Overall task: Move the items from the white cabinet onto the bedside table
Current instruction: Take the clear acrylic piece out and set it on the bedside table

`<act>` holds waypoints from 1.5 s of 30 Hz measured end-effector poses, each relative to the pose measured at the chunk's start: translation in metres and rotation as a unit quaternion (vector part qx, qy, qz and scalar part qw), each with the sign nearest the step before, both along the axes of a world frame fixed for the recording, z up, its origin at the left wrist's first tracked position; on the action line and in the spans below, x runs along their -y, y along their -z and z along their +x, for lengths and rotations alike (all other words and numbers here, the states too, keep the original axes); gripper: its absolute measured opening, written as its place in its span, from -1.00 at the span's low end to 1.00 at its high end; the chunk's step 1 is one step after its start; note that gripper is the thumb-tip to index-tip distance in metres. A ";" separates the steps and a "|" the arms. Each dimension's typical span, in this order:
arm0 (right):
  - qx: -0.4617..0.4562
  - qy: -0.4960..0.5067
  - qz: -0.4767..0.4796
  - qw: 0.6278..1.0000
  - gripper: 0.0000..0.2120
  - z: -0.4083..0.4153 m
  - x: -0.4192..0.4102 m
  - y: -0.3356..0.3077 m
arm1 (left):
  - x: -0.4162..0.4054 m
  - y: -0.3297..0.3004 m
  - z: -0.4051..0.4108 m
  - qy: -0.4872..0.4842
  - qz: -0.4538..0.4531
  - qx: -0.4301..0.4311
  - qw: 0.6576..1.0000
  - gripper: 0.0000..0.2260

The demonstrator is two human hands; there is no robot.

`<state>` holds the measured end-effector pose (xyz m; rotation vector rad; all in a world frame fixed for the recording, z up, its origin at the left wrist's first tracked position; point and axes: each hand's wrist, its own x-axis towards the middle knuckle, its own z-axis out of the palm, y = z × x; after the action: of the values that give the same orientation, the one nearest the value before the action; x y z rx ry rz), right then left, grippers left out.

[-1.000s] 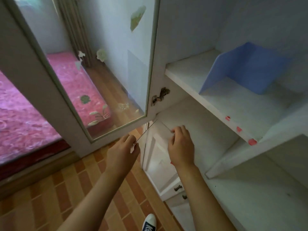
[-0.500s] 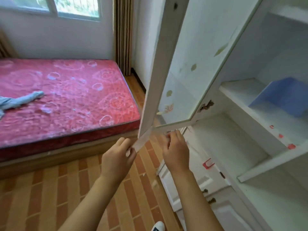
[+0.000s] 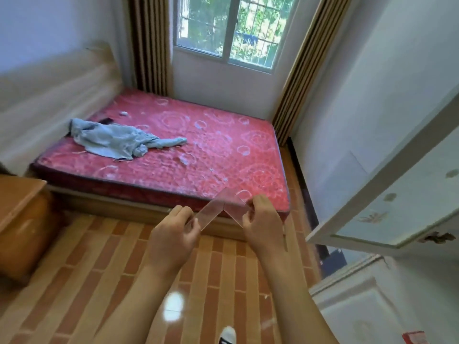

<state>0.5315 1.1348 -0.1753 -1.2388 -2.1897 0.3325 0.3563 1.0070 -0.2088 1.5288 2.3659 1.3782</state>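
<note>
Both hands pinch a clear angled sheet [image 3: 219,209], the left hand [image 3: 173,235] on its 8 o'clock end, the right hand [image 3: 263,223] on its 4 o'clock end, bend peaking at 12. The wooden bedside worktop [image 3: 17,197] lies at 9 o'clock, nearer the left hand; open brick floor [image 3: 99,256] lies between, the white cabinet [image 3: 387,194] door at 3.

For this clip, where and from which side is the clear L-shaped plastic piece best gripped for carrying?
By its two ends, one from each side. The clear L-shaped plastic piece is thin and flat, with its corner pointing up and its arms sloping down and outward. The left hand and right hand already pinch those ends; pinching a flat face seems steadier than holding the corner.
</note>
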 end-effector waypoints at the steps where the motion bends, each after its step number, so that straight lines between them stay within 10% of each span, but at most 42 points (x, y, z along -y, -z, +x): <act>1: -0.003 -0.020 0.002 1.000 -0.83 -0.017 0.002 -0.001 | 0.008 -0.001 -0.011 -0.025 0.001 -0.001 1.000 -0.79; 45: 0.024 -0.474 -0.007 0.880 -0.91 -0.660 0.040 0.040 | 0.127 0.031 -0.471 -0.483 -0.050 -0.031 0.874 -0.76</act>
<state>-0.1287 1.0952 -0.2150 -0.0711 -2.6914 0.6933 -0.1149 0.8803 -0.2401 0.2731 3.3378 1.2113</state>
